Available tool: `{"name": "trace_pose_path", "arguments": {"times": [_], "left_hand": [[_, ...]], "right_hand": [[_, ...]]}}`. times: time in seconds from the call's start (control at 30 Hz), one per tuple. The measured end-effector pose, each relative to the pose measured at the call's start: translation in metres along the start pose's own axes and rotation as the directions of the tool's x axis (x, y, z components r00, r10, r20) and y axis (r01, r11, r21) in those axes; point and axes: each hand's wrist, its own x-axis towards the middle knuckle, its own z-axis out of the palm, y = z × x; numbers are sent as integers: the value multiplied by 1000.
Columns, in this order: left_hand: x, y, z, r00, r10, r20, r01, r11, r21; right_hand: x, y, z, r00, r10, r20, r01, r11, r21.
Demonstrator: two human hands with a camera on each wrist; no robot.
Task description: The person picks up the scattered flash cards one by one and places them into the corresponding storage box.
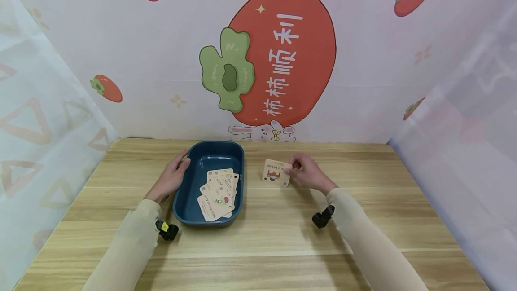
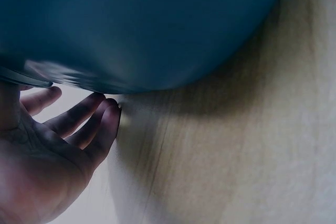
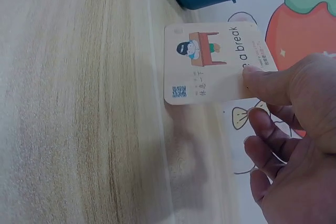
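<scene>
A flash card [image 3: 210, 66] reading "a break" is pinched by its edge between the thumb and fingers of my right hand [image 1: 308, 172], just above the table right of the tray. The drawing on it has a child at a desk; the thumb covers part of the lettering. At the left, my left hand [image 1: 171, 176] holds the side of a dark blue tray [image 1: 181, 201]. In the left wrist view the thumb goes over the rim and the fingers [image 2: 107, 124] touch the outer wall. Several overlapping flash cards [image 1: 216, 203] lie inside the tray, toward its right side.
The wood-grain table [image 1: 274, 246] ends at a back wall sheet [image 1: 161, 116] printed with persimmons. Pale patterned sheets [image 1: 476, 156] rise at both sides. A small black camera [image 1: 322, 218] is strapped to the right wrist, another [image 1: 167, 230] to the left.
</scene>
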Motion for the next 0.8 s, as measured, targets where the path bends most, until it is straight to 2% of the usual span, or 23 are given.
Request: {"name": "trace_pose_path", "arguments": {"times": [0.27,0.47,0.8], "left_hand": [[0,1,0,1000,-5,2,5,1000,-4],[0,1,0,1000,0,5,0,1000,-3],[0,0,0,1000,3,5,-3,1000,-13]], "right_hand": [[-5,-2,2,999,-31,-7,31,999,-25],[-7,-4,0,999,-46,-16,46,999,13],[-10,-24,-14,996,-52,-70,55,998,38]]}}
